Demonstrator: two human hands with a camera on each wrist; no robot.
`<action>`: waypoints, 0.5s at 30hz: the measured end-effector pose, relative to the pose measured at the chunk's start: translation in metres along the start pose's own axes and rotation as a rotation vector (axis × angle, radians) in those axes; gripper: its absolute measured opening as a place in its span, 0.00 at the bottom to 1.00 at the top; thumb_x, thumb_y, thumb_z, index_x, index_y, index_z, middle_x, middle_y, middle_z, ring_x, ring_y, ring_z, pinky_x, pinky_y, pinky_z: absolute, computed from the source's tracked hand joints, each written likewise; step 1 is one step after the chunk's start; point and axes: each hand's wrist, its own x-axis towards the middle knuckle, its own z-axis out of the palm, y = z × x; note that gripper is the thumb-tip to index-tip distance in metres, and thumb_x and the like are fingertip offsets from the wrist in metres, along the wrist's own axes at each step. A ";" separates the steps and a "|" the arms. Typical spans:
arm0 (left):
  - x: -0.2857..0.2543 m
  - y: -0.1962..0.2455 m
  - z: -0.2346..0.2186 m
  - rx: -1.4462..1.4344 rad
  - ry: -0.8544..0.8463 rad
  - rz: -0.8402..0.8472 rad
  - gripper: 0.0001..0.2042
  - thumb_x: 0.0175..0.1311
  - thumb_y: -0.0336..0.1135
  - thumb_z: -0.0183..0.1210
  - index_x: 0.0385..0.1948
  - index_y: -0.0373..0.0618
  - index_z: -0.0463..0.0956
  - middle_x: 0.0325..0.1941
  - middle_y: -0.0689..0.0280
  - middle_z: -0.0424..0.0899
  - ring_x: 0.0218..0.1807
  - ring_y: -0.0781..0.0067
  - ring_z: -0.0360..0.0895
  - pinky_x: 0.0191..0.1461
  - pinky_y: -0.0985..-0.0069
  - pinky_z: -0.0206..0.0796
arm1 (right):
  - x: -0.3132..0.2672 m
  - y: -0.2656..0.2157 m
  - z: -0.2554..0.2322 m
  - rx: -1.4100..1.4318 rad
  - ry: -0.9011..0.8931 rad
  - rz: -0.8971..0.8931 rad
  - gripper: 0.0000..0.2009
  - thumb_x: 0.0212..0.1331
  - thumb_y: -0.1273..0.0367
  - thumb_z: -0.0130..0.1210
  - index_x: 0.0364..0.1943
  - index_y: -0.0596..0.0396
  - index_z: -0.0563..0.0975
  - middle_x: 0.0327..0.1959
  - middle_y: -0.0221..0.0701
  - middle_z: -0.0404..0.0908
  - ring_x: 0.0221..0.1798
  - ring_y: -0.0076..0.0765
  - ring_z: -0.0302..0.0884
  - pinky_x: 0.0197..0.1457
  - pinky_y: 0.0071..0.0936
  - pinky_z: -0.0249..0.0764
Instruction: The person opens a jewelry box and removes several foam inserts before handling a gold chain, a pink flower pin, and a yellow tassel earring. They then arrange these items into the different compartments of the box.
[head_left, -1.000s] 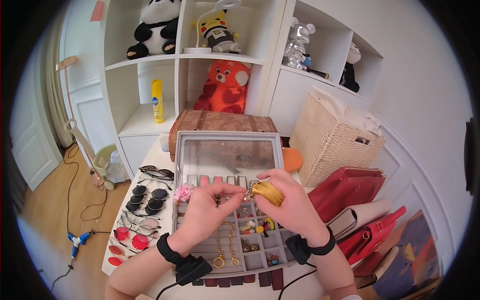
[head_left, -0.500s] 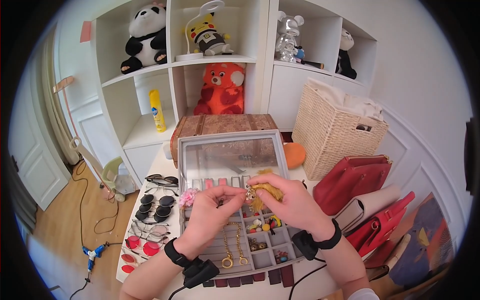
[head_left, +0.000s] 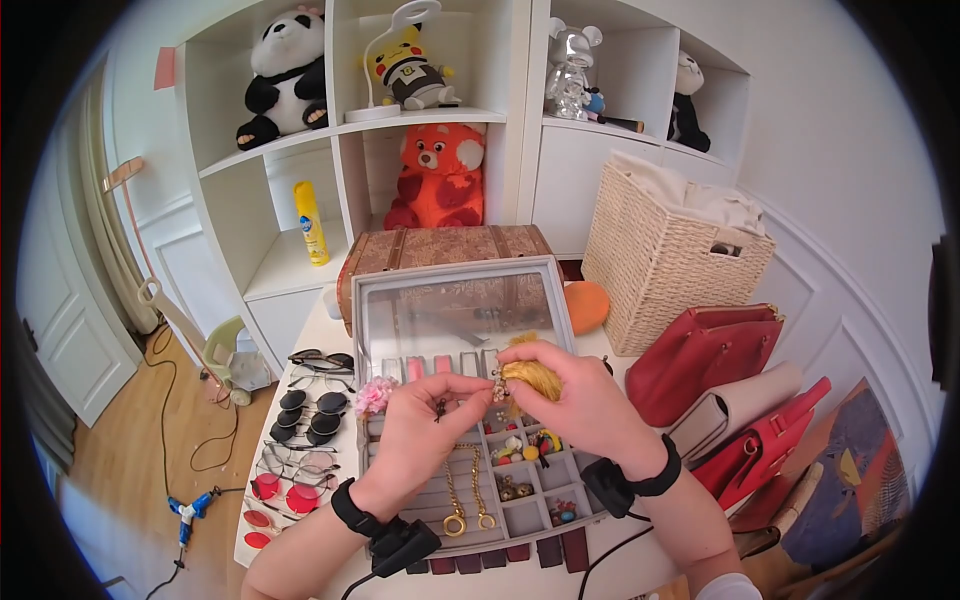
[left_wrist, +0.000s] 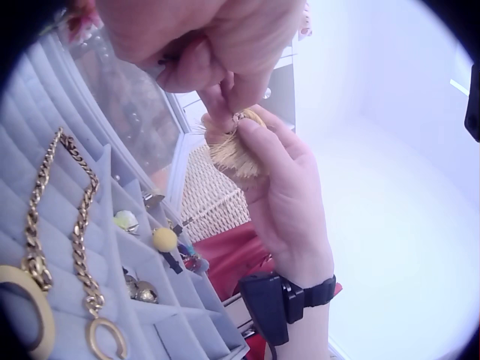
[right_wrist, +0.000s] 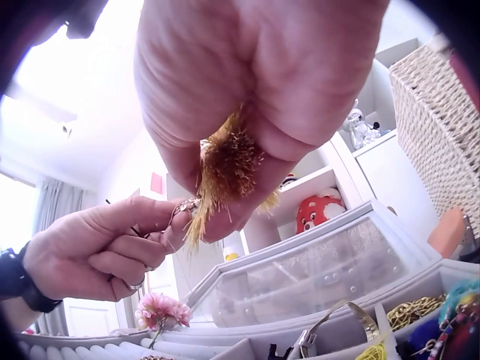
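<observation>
Above a grey jewelry box (head_left: 400, 529), both hands meet at a gold tassel piece (head_left: 532, 378). My right hand (head_left: 590, 405) pinches it near its sparkly top, with the tassel threads bunched against the palm. My left hand (head_left: 425, 425) pinches the small metal top (right_wrist: 187, 205) between thumb and fingertips. In the right wrist view the cut thread ends (right_wrist: 231, 159) hang below the right hand. Something small and dark shows at the left hand's curled fingers. A gold chain (left_wrist: 84, 255) lies in the box's left part; beads, including a yellow ball (left_wrist: 165, 239), sit in compartments.
Sunglasses (head_left: 323, 427) line the table's left side. A pink flower (head_left: 376, 396) stands at the box's left edge. Behind the raised glass lid (head_left: 460, 315) is a patterned chest (head_left: 440, 243). At the right are a wicker basket (head_left: 660, 270) and red bags (head_left: 700, 365).
The head view has shifted, so the scene sits differently in frame. Both hands stay together at the tassel; its threads, spread half a second ago, look more gathered in the right hand.
</observation>
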 end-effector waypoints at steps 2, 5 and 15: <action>-0.003 0.009 0.001 -0.021 0.020 -0.050 0.09 0.73 0.31 0.68 0.50 0.40 0.88 0.36 0.76 0.87 0.33 0.92 0.72 0.53 0.82 0.55 | 0.000 0.001 0.000 -0.007 0.005 -0.014 0.16 0.69 0.68 0.66 0.58 0.55 0.82 0.47 0.37 0.90 0.47 0.34 0.91 0.53 0.29 0.83; -0.005 0.022 0.005 -0.109 0.055 -0.148 0.09 0.71 0.31 0.68 0.48 0.40 0.89 0.34 0.77 0.86 0.37 0.89 0.75 0.82 0.73 0.46 | 0.001 0.001 -0.001 -0.019 0.016 -0.036 0.15 0.69 0.68 0.66 0.58 0.55 0.83 0.48 0.37 0.90 0.48 0.35 0.91 0.53 0.29 0.83; -0.004 0.021 0.004 -0.031 0.061 -0.160 0.09 0.72 0.29 0.67 0.49 0.39 0.89 0.36 0.73 0.88 0.38 0.88 0.76 0.78 0.75 0.60 | 0.001 0.003 0.000 -0.040 0.061 -0.096 0.14 0.68 0.69 0.68 0.55 0.55 0.84 0.47 0.36 0.91 0.47 0.33 0.91 0.53 0.28 0.83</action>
